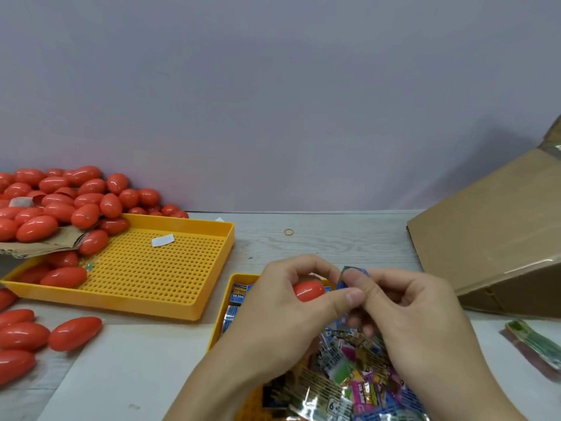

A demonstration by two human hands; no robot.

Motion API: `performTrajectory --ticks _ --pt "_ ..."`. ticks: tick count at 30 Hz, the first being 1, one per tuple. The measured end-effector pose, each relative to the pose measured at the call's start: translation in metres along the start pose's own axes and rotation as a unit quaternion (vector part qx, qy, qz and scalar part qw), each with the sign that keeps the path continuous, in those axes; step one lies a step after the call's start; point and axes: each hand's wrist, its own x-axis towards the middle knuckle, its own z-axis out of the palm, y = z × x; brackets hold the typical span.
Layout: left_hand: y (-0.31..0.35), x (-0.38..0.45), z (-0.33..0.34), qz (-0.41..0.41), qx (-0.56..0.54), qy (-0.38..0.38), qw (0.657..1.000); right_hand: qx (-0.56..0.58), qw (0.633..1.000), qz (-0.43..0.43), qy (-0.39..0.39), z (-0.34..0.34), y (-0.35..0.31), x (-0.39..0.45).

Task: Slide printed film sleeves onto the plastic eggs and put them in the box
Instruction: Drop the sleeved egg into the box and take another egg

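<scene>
My left hand [282,299] grips a red plastic egg [308,290] lying sideways, its tip pointing right. My right hand [403,302] pinches a blue printed film sleeve [349,276] right at the egg's tip, thumbs of both hands touching there. Below my hands a yellow tray [233,287] holds a heap of loose printed sleeves [352,369]. The cardboard box [491,235] stands tilted at the right with its opening turned away from me.
A perforated yellow tray [151,268] at the left holds a few red eggs [63,276]. A big pile of red eggs [60,202] lies behind it on cardboard, more eggs [74,332] lie at the left edge. A rubber band [289,232] and a sleeve bundle [537,344] lie on the table.
</scene>
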Motion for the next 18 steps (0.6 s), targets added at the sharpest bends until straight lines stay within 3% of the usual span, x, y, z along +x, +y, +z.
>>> performTrajectory --ticks 13,18 --pt "-0.0031 0.0044 -0.0036 0.022 -0.048 0.117 0.992 0.020 0.999 -0.021 0.025 -0.0046 0.0100 0.0039" --pt "-0.0055 0.0039 -0.0039 0.010 -0.055 0.077 0.995 0.043 0.999 -0.013 -0.010 -0.0007 0.0086 0.0026"
